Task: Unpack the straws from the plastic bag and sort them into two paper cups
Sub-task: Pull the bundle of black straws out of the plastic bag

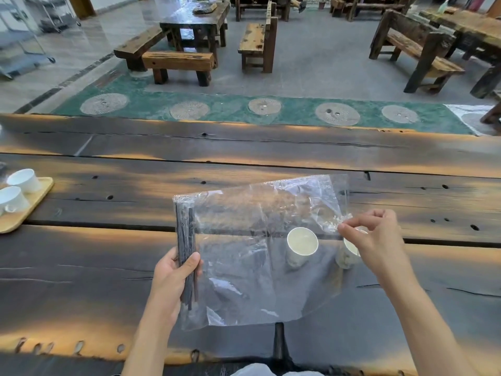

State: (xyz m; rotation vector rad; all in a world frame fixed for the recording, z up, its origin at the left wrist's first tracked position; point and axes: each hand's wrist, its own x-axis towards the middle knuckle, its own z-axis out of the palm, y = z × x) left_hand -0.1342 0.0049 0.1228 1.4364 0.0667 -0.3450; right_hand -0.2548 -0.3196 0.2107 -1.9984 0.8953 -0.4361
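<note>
A clear plastic bag (252,267) is held up above the dark wooden table (108,267). Several dark straws (185,240) lie bundled along the bag's left edge. My left hand (176,278) grips that bundle through the plastic. My right hand (376,237) pinches the bag's right edge between thumb and fingers. Two white paper cups stand upright on the table behind the bag. One paper cup (301,244) shows through the plastic. The other paper cup (348,253) is partly hidden by my right hand.
A wooden tray (29,210) with two white ceramic cups (23,180) lies at the table's left edge. Beyond the far edge of the table are wooden benches (179,63) and other tables on a grey floor.
</note>
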